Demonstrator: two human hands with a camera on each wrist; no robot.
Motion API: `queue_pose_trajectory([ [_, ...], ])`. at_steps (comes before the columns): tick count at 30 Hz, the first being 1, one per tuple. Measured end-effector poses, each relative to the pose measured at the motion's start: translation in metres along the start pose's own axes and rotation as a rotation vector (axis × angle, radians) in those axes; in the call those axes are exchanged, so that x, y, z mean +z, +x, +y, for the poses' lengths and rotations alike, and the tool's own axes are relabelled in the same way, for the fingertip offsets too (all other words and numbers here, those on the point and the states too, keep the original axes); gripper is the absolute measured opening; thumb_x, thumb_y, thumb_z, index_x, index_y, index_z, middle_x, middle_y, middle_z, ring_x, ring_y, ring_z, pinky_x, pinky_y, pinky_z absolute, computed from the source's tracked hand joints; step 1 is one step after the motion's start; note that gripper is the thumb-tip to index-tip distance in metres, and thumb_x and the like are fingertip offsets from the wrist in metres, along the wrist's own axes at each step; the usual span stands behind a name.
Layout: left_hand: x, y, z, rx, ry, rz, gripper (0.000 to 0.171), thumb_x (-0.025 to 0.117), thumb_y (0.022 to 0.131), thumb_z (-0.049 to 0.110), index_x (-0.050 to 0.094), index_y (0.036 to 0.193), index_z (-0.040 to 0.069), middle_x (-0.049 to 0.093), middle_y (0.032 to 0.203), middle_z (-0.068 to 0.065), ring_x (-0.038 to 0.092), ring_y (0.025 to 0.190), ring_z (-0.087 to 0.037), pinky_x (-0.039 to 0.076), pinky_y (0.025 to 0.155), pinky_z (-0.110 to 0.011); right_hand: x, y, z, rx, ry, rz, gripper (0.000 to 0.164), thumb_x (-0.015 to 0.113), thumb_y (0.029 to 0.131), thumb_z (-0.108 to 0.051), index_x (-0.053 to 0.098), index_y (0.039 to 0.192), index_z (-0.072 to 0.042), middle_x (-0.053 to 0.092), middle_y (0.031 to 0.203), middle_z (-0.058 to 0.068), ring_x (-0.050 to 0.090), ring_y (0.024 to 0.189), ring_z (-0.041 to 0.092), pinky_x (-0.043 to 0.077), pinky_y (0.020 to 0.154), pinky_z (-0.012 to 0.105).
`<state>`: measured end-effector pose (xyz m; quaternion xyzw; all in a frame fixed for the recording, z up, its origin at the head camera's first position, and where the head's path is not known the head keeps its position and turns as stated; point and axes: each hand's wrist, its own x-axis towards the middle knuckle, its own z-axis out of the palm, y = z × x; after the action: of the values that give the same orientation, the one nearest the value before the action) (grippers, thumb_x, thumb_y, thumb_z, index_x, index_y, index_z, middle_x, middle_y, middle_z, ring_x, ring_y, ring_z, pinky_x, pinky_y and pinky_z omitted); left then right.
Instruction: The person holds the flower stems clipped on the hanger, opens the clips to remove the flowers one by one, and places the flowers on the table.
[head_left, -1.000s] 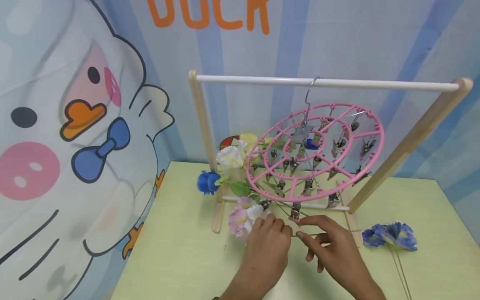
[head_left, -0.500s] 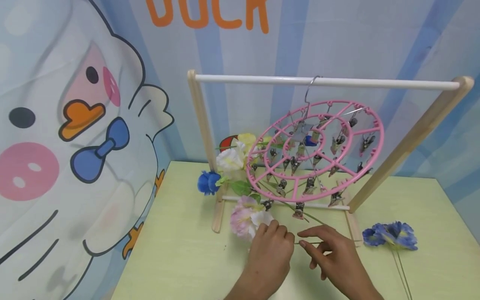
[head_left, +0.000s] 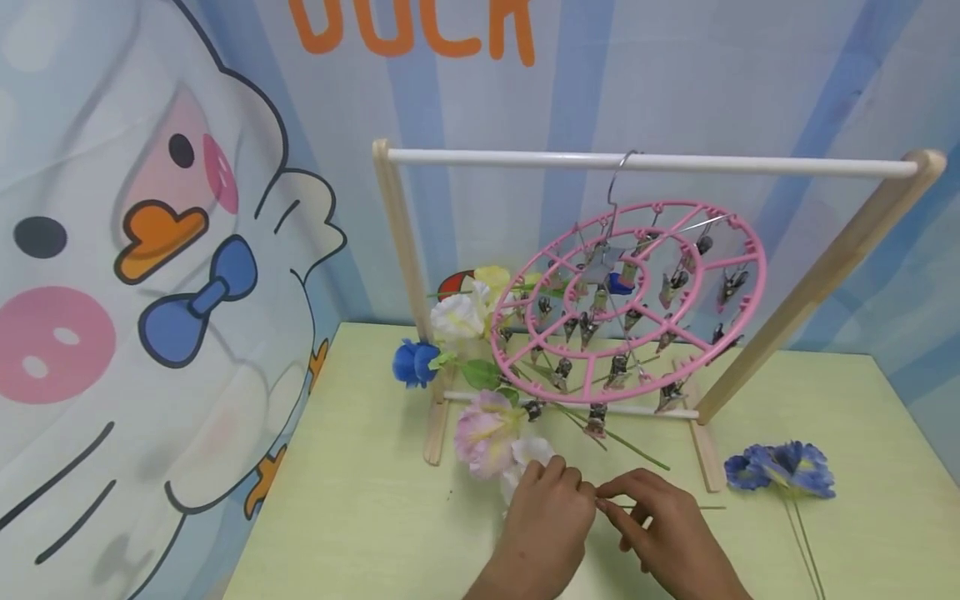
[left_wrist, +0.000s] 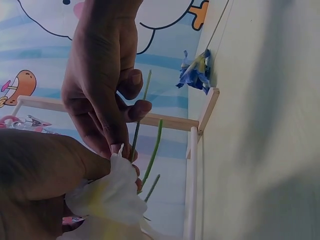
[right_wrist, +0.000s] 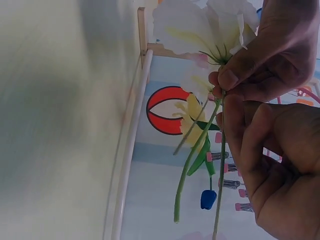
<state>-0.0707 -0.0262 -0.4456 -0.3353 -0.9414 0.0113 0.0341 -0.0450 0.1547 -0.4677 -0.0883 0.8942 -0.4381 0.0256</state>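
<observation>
In the head view my left hand [head_left: 543, 517] grips a white artificial flower [head_left: 528, 454] close under its bloom. The right wrist view shows the left thumb pressed to the top of the green stem [right_wrist: 221, 165], just below the white petals. My right hand [head_left: 660, 517] pinches the same stem between thumb and forefinger, right beside the left fingertips. Its other fingers are loosely curled. From there the stem runs out to the right, low over the table. A pink flower [head_left: 483, 437] lies just behind the held bloom.
A pink round clip hanger [head_left: 590, 367] with several metal clips hangs from the rack's white bar [head_left: 510, 157]. Beneath it lie loose stems, a blue flower [head_left: 415, 363], another white flower [head_left: 457, 315] and a yellow one [head_left: 492, 279]. Blue-purple flowers [head_left: 791, 471] lie at the right.
Both hands have come toward the front edge with the white flower, away from the hanger's clips and the pink flower. The right fingertips have closed in beside the left hand.
</observation>
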Motion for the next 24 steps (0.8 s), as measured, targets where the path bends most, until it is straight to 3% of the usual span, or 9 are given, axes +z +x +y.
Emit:
queue_pose_trajectory([
  [9, 0.011, 0.0, 0.005, 0.022, 0.008, -0.012, 0.02, 0.089, 0.086, 0.033, 0.079, 0.102, 0.027, 0.068, 0.089, 0.012, 0.049, 0.083, -0.009, 0.041, 0.079, -0.025, 0.005, -0.004, 0.01, -0.029, -0.052, 0.019, 0.012, 0.076, 0.098, -0.01, 0.078, 0.107, -0.018, 0.074, 0.104, 0.0, 0.057, 0.054, -0.001, 0.05, 0.048, 0.024],
  [15, 0.015, 0.001, 0.006, 0.025, -0.042, -0.061, 0.018, 0.088, 0.088, 0.031, 0.08, 0.103, 0.026, 0.07, 0.091, 0.011, 0.05, 0.085, -0.009, 0.042, 0.081, -0.026, 0.007, -0.006, 0.014, -0.032, -0.089, 0.011, 0.014, 0.077, 0.096, -0.008, 0.078, 0.105, -0.019, 0.075, 0.101, -0.002, 0.057, 0.057, -0.004, 0.051, 0.054, 0.023],
  [24, 0.024, 0.0, 0.008, 0.044, -0.019, -0.047, 0.014, 0.087, 0.089, 0.033, 0.078, 0.099, 0.028, 0.069, 0.091, 0.012, 0.05, 0.085, -0.009, 0.04, 0.08, -0.026, 0.009, -0.01, 0.02, -0.047, -0.198, 0.017, 0.016, 0.082, 0.091, -0.011, 0.079, 0.099, -0.026, 0.074, 0.093, -0.013, 0.056, 0.069, -0.008, 0.051, 0.061, 0.022],
])
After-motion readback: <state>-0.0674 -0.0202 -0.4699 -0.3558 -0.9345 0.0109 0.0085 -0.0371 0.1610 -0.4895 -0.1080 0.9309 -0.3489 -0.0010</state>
